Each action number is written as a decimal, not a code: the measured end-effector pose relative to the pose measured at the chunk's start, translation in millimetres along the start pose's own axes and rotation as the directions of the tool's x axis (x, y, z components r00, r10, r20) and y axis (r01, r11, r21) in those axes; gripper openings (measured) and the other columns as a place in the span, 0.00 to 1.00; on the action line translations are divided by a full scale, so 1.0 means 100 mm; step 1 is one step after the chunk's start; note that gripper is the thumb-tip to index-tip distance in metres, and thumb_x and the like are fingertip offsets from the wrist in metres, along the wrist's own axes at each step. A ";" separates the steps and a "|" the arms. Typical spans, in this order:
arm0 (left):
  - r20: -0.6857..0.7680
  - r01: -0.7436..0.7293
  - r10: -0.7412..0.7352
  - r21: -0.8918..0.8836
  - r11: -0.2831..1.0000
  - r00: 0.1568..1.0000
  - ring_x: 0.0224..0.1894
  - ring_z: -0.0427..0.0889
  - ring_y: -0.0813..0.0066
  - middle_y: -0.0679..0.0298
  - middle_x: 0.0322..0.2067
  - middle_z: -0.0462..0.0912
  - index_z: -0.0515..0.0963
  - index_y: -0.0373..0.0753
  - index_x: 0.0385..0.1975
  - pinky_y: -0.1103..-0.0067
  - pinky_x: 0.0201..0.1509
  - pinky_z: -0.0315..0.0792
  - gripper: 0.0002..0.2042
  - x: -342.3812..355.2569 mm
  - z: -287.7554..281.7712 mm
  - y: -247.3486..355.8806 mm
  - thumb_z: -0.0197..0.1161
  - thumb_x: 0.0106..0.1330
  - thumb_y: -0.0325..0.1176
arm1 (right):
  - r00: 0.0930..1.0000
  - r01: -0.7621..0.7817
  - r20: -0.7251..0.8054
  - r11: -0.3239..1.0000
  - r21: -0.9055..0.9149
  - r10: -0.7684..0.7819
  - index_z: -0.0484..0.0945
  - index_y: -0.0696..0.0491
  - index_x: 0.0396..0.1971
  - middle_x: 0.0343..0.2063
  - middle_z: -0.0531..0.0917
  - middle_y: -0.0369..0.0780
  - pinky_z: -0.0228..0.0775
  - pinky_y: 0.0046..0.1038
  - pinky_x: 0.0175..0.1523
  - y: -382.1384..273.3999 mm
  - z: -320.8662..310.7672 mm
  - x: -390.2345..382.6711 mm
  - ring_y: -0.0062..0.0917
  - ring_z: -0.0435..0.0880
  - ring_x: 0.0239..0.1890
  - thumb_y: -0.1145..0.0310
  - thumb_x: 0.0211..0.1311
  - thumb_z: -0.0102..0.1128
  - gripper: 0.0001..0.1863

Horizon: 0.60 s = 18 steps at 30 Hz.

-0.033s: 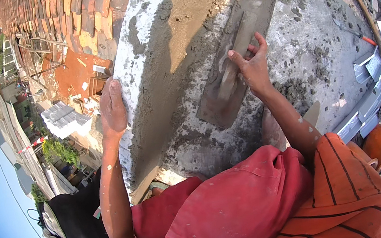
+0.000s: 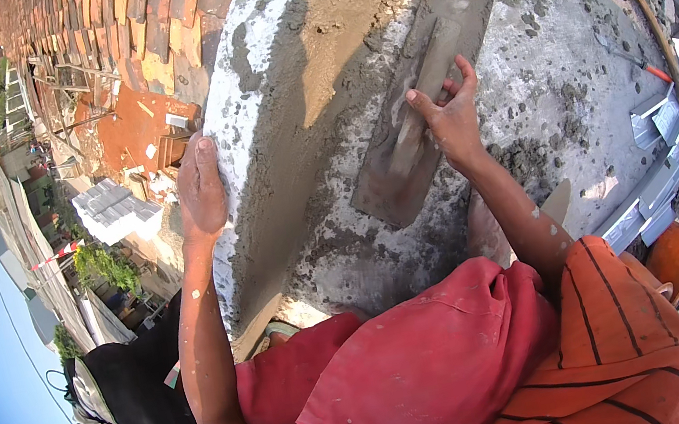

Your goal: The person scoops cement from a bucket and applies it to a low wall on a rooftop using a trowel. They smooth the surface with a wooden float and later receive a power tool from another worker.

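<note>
My right hand [image 2: 448, 110] is shut on the handle of a long grey plastering float [image 2: 400, 171]. The float lies flat on a surface of wet grey mortar [image 2: 296, 103], reaching away toward the upper right. My left hand [image 2: 201, 189] rests palm-down on the white outer edge [image 2: 241, 41] of that surface, fingers together and holding nothing. Both forearms are speckled with mortar. A red cloth [image 2: 418, 368] over my lap hides the near part of the surface.
Terracotta roof tiles [image 2: 106, 27] lie beyond the edge at upper left, with a long drop to buildings and greenery below. A wooden-handled hammer [image 2: 655, 29] lies at upper right. Pale metal channels [image 2: 663, 178] and an orange bucket [image 2: 675, 252] line the right side.
</note>
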<state>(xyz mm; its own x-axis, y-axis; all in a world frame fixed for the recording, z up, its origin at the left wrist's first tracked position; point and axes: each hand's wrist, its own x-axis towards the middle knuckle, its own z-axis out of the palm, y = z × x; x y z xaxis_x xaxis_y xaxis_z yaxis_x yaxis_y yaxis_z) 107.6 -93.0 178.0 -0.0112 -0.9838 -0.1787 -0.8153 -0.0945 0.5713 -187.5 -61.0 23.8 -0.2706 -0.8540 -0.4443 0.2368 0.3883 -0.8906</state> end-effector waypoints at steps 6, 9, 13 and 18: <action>-0.058 -0.028 0.031 0.053 0.998 0.998 0.39 0.75 0.53 0.46 0.36 0.77 0.73 0.29 0.43 0.69 0.47 0.66 0.23 -0.02 0.05 -0.03 0.39 0.75 0.45 | 0.991 -0.125 0.064 0.987 0.104 0.119 0.36 0.54 0.67 0.47 0.69 0.50 0.76 0.31 0.41 -0.07 -0.06 0.06 0.30 0.77 0.42 0.81 0.52 0.57 0.47; -0.085 -0.063 0.072 0.110 0.992 0.994 0.40 0.75 0.47 0.44 0.36 0.77 0.74 0.30 0.42 0.66 0.46 0.67 0.22 0.00 0.04 -0.13 0.39 0.75 0.45 | 0.965 -0.261 0.102 0.902 0.345 0.241 0.38 0.52 0.66 0.44 0.70 0.48 0.75 0.28 0.35 -0.14 -0.04 -0.08 0.27 0.76 0.37 0.80 0.51 0.55 0.45; -0.115 -0.041 0.053 0.106 0.994 0.992 0.40 0.75 0.43 0.43 0.36 0.78 0.74 0.30 0.42 0.66 0.45 0.67 0.22 -0.06 0.04 -0.09 0.40 0.74 0.45 | 0.957 -0.285 0.177 0.850 0.444 0.229 0.46 0.50 0.61 0.38 0.71 0.42 0.71 0.23 0.27 -0.19 0.08 -0.42 0.22 0.73 0.31 0.78 0.50 0.55 0.39; -0.137 -0.083 0.098 0.109 0.991 0.986 0.40 0.75 0.44 0.43 0.35 0.78 0.74 0.30 0.43 0.66 0.46 0.67 0.23 -0.03 0.07 -0.16 0.40 0.74 0.46 | 0.931 -0.329 0.312 0.804 0.495 0.189 0.58 0.51 0.51 0.31 0.72 0.36 0.70 0.24 0.25 -0.04 0.63 -1.00 0.18 0.72 0.27 0.76 0.52 0.57 0.26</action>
<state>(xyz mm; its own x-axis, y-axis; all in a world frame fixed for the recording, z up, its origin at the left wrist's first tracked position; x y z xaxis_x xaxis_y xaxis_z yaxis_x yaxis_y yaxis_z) 116.4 -87.2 163.6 -0.0116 -0.9999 -0.0106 -0.8699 0.0049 0.4932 -102.5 0.9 78.0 0.0841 -0.8299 -0.5516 0.7410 0.4221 -0.5222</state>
